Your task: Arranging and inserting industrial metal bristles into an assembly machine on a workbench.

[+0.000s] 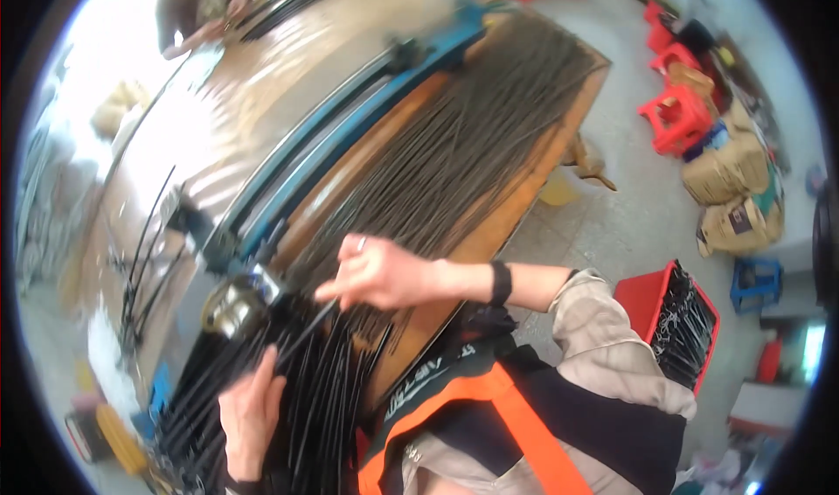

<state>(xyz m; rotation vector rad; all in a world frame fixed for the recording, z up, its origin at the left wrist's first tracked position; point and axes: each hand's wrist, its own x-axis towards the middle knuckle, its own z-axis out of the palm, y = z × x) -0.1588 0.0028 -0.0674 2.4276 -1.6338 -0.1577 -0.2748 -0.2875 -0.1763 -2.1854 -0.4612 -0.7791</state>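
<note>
My right hand (376,272) is closed in a pinch on a thin dark rod (316,322), which slants down toward the lower left. Just above a thick bunch of long black rods (310,416), my left hand (249,412) has its fingers stretched out, with nothing seen in them. Between and beyond my hands sits a round, shiny metal part (236,307) at the near end of a long blue rail frame (350,124). Many thin dark rods (454,137) lie side by side on the brown table right of the rail. Blur hides finer detail.
Another person (201,10) is at the far left, beside more dark rods (297,1). A red bin (669,320) of dark metal pieces stands at my right. Red stools (677,119), brown sacks (730,167) and a blue stool (756,281) are farther right on the floor.
</note>
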